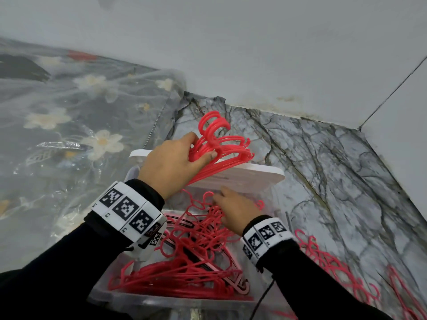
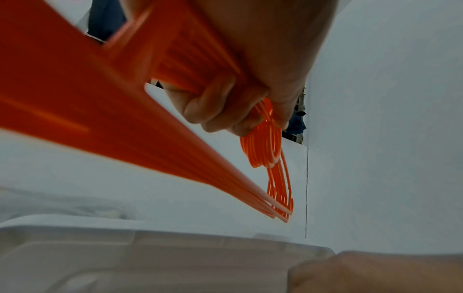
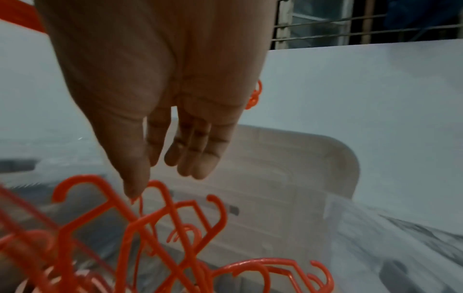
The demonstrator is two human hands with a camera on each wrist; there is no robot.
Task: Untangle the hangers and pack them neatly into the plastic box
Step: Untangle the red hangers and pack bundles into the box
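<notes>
My left hand (image 1: 178, 162) grips a stacked bundle of red hangers (image 1: 221, 144) by their necks, held up above the white lid (image 1: 245, 176); the curled fingers (image 2: 220, 111) clamp the bundle (image 2: 265, 146) in the left wrist view. A clear plastic box (image 1: 129, 296) below holds a tangled heap of red hangers (image 1: 196, 257). My right hand (image 1: 233, 211) reaches into that heap with straight fingers (image 3: 190, 150), the thumb tip touching one hanger hook (image 3: 160, 190). It holds nothing.
More red hangers (image 1: 332, 266) lie loose on the marbled floor (image 1: 323, 172) to the right of the box. A floral sheet under clear plastic (image 1: 69, 125) lies at the left. White walls (image 1: 254, 54) close the corner behind.
</notes>
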